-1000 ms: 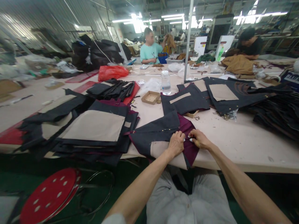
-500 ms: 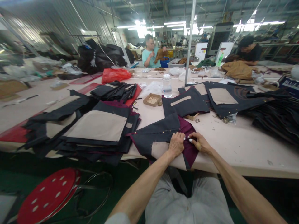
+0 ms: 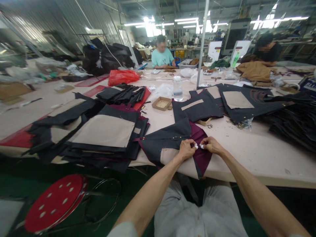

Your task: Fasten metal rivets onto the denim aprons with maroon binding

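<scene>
A dark grey cloth panel (image 3: pixel 168 133) with a maroon side (image 3: pixel 201 163), a beige patch and small brass-coloured studs lies at the table's front edge, its right part folded over. My left hand (image 3: pixel 188 148) is over the maroon part, thumb and fingers pinched together. Close by on its right, my right hand (image 3: pixel 210 145) is pinched too, its fingertips facing the left ones. White coverings show on fingertips of both hands. Whatever is between the fingers is too small to make out.
Stacked dark panels (image 3: pixel 103 130) lie left, more panels (image 3: pixel 197 107) behind and a pile (image 3: pixel 293 115) right. A cardboard box of small parts (image 3: pixel 161 104) stands near a clear bottle (image 3: pixel 177 89). A metal pole (image 3: pixel 202 46) rises behind. A red stool (image 3: pixel 55 202) is lower left. Two people sit across.
My hands stay over the maroon part; the left fingers have shifted and both pinches show more plainly. Across the table, the person in light green has lowered the brown cloth.
</scene>
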`<state>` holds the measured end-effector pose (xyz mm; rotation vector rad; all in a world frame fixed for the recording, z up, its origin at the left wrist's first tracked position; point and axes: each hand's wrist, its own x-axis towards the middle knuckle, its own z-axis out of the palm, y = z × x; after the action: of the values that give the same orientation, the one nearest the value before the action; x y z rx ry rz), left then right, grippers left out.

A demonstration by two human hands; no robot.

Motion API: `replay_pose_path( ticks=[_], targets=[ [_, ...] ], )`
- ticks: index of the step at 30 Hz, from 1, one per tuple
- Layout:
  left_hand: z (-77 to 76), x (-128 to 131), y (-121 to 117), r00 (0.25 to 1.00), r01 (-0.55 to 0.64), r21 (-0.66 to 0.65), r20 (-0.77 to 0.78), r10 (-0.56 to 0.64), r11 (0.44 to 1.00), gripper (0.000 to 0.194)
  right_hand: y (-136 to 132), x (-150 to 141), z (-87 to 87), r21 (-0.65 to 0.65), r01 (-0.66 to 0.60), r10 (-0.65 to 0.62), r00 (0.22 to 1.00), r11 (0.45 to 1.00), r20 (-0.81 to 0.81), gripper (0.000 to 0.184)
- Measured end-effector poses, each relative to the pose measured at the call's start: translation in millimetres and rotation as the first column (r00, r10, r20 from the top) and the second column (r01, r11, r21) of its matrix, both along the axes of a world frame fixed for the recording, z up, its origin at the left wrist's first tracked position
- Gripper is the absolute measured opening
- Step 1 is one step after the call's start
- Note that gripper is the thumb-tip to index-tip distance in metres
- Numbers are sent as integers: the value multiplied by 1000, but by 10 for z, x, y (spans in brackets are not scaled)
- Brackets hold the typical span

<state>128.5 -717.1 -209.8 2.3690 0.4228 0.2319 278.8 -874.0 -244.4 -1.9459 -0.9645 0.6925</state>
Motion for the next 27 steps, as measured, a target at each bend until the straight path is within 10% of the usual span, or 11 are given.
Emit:
replay_pose_path(
  ticks=[14,21,27],
  targets=[
    [93,138,54,987,111,106,-132,-96,988,19,212,62,111,-221,89,-70,993,971,92,13],
    [272,-124,155,886,417,477,-24,-463,773,33,314,31,120,-203,106,-78,987,973,143,10],
    [222,-162,211,881,417,486,-10,-472,768,40,170,581,75,-63,87,-85,996,994,40,23]
  ],
)
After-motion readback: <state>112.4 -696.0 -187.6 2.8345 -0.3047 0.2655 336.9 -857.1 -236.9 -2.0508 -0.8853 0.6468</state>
